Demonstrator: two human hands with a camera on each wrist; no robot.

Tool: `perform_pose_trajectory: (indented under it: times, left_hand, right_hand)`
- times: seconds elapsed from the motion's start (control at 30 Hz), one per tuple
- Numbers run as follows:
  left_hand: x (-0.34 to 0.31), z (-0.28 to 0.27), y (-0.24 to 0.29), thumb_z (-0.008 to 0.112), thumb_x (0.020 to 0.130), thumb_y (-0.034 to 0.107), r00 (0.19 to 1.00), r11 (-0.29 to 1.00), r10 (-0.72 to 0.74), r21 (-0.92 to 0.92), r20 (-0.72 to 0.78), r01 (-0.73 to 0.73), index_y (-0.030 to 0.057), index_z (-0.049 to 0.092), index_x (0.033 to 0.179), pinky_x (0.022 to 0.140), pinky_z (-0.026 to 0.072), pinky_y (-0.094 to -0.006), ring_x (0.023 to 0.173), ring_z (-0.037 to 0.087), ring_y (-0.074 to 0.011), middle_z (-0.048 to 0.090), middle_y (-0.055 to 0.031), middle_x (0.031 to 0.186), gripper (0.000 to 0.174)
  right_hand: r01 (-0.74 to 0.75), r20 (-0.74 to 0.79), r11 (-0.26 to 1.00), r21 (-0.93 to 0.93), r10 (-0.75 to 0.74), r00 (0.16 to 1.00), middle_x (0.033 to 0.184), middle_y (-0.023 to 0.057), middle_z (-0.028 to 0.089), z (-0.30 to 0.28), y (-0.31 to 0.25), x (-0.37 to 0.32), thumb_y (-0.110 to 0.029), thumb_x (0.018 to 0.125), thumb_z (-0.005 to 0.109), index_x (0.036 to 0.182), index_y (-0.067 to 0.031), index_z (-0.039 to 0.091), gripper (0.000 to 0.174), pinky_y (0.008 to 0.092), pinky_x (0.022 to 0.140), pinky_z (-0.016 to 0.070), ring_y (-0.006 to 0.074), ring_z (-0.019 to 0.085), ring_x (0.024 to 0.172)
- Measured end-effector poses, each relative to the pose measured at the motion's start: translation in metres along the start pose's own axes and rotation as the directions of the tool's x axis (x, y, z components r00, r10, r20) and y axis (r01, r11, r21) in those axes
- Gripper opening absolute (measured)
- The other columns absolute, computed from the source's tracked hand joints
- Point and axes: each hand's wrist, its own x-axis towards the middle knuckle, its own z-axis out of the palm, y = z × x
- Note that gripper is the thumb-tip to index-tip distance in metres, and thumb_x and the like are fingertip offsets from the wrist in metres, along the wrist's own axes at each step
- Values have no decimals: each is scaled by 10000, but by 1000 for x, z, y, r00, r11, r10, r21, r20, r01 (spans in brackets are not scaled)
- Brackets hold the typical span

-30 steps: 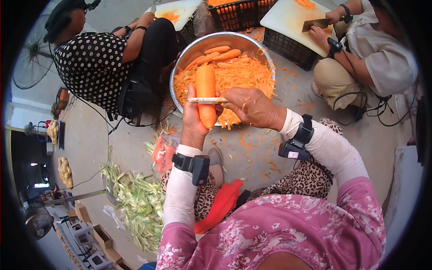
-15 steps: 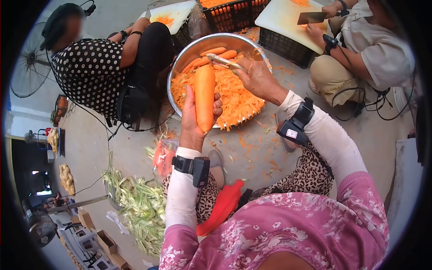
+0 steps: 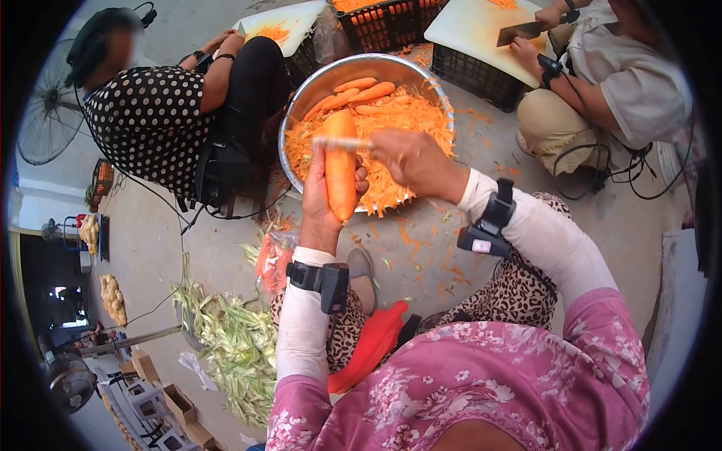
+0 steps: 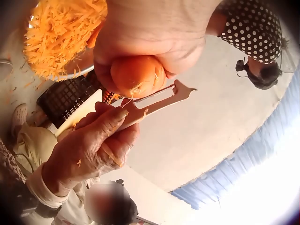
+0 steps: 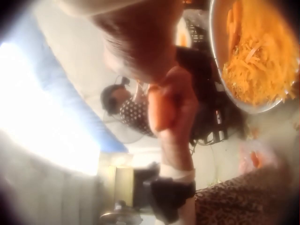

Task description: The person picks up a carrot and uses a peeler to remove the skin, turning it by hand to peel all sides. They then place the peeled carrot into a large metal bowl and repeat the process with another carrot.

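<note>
A large carrot [image 3: 341,177] stands lengthwise in my left hand [image 3: 322,197], fingers curled round its lower part. My right hand [image 3: 418,161] grips a peeler [image 3: 342,143], blurred in the head view, which lies crosswise over the carrot's upper half. The left wrist view shows the peeler's [image 4: 157,101] slotted frame beside the carrot's end [image 4: 137,77], with my right hand [image 4: 91,140] round its handle. In the right wrist view the carrot [image 5: 161,110] shows in my left hand [image 5: 180,112]; the peeler is hidden there.
Beyond my hands is a metal basin [image 3: 294,105] of orange shreds [image 3: 391,180] and several whole carrots. Two people sit at cutting boards [image 3: 470,34] on crates, one holding a cleaver [image 3: 519,33]. Pale green husks [image 3: 237,346] lie on the floor at left, near a plastic bag [image 3: 274,259].
My right hand moved the peeler up off the carrot towards the basin, then back down and left over the carrot's upper half. My left hand keeps its hold.
</note>
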Motion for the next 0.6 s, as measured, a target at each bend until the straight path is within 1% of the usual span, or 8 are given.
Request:
perform_pose_trajectory:
  times: [0.03, 0.1, 0.2, 0.33, 0.4, 0.5, 0.53, 0.6]
  left_hand:
    - [-1, 2, -2, 409, 936, 542, 1000, 1000, -3, 1, 2, 3, 51, 521, 1113, 572, 461, -311, 719, 525, -223, 544, -113, 879, 534]
    - [-5, 6, -5, 395, 947, 529, 999, 997, 6, 73, 52, -10, 46, 512, 1129, 578, 459, -311, 725, 517, -226, 539, -118, 885, 529]
    - [-7, 14, -4, 411, 944, 516, 995, 997, -5, 71, 97, -2, 24, 492, 1152, 573, 443, -293, 733, 480, -219, 506, -135, 934, 541]
    - [-3, 6, -2, 399, 946, 520, 999, 998, 47, 51, 8, -48, 5, 482, 1156, 588, 447, -295, 755, 483, -226, 503, -142, 948, 562]
    - [-2, 9, -2, 377, 954, 527, 997, 998, 55, 14, -54, -54, 36, 507, 1139, 589, 448, -306, 749, 504, -224, 536, -135, 901, 541]
    - [-2, 8, -1, 382, 949, 535, 999, 999, 28, -42, -45, -30, 33, 508, 1137, 595, 453, -311, 756, 503, -225, 536, -140, 900, 551]
    - [-3, 8, -1, 382, 949, 535, 999, 999, 28, -42, -46, -30, 33, 508, 1137, 595, 453, -311, 756, 503, -225, 536, -140, 900, 551]
    - [-4, 7, 0, 395, 939, 550, 997, 998, -23, -68, -68, 19, 34, 511, 1133, 589, 449, -304, 750, 502, -221, 539, -140, 904, 564]
  right_hand:
    - [-2, -2, 1000, -2, 2, 1000, 852, 140, 614, -1, 14, 3, -161, 867, 554, 955, -40, 578, 151, 425, 645, 497, 329, 616, 781]
    - [-222, 54, 950, -219, 239, 970, 800, 174, 620, -4, 45, 10, -174, 877, 547, 907, -32, 578, 149, 443, 630, 489, 346, 616, 747]
    - [-398, 58, 884, -245, 423, 904, 745, 199, 608, -11, 59, 12, -182, 885, 539, 874, -24, 563, 160, 456, 620, 479, 366, 606, 716]
    - [-349, -7, 935, -64, 349, 937, 739, 189, 599, -18, 37, 14, -186, 893, 532, 870, -22, 550, 167, 453, 632, 477, 379, 594, 719]
    - [-157, -56, 985, 71, 161, 985, 765, 164, 591, -15, 17, 12, -177, 891, 531, 892, -34, 547, 144, 442, 649, 482, 372, 588, 731]
    - [25, -59, 997, 75, -20, 998, 809, 139, 583, -4, -2, 2, -163, 883, 536, 910, -49, 542, 117, 432, 651, 481, 358, 584, 748]
    - [12, 33, 993, 114, -16, 999, 857, 130, 582, -4, -6, -1, -154, 874, 542, 934, -61, 546, 110, 426, 645, 483, 345, 588, 774]
    - [15, 5, 995, 100, -15, 1000, 829, 139, 583, 0, -2, -1, -155, 871, 546, 933, -61, 553, 113, 432, 637, 482, 350, 590, 759]
